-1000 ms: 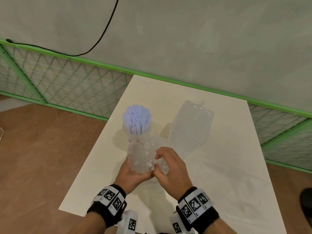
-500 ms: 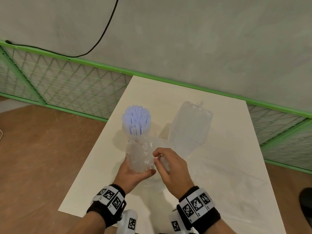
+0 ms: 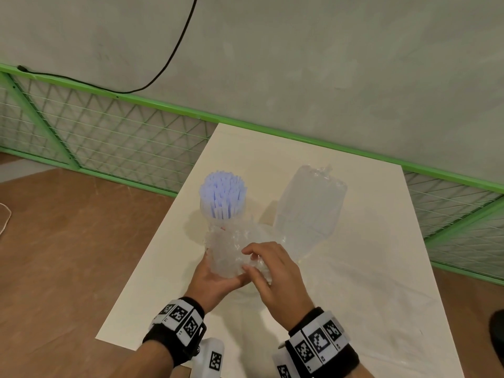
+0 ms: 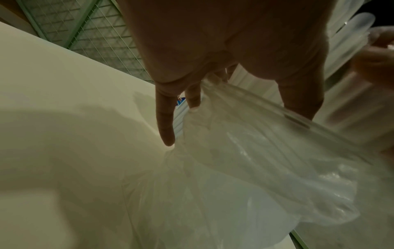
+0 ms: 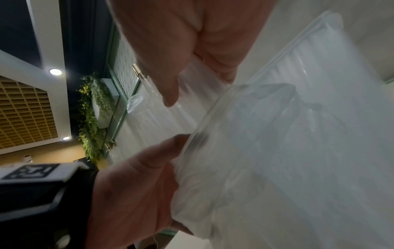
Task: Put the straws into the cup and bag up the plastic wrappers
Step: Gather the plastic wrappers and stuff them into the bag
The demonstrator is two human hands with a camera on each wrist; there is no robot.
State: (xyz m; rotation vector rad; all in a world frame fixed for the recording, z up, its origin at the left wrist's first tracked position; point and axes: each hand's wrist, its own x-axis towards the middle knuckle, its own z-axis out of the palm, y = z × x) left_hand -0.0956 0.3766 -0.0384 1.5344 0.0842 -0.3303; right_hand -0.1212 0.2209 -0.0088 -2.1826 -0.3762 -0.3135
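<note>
A clear cup point(image 3: 218, 227) stands on the white table point(image 3: 354, 296), packed with pale blue straws point(image 3: 223, 197). Just in front of it my left hand point(image 3: 218, 274) grips a crumpled clear plastic bag point(image 3: 225, 255) from below, thumb along its side. My right hand point(image 3: 246, 259) pinches crinkled plastic wrappers point(image 3: 259, 266) at the bag's right edge. In the left wrist view the bag point(image 4: 255, 168) hangs from my left hand point(image 4: 234, 109). The right wrist view shows the bag's mouth point(image 5: 277, 151) between my right hand point(image 5: 192, 75) and the left thumb point(image 5: 153, 160).
A larger clear plastic package point(image 3: 309, 211) lies on the table to the right of the cup. The table's left edge point(image 3: 152, 255) is close to my left hand. A green mesh fence point(image 3: 109, 137) runs along the wall behind, with a black cable point(image 3: 169, 58) hanging above it.
My right fingers have shifted their pinch on the plastic at the bag's edge. The bag and both hands have barely moved; the cup and the package stay put.
</note>
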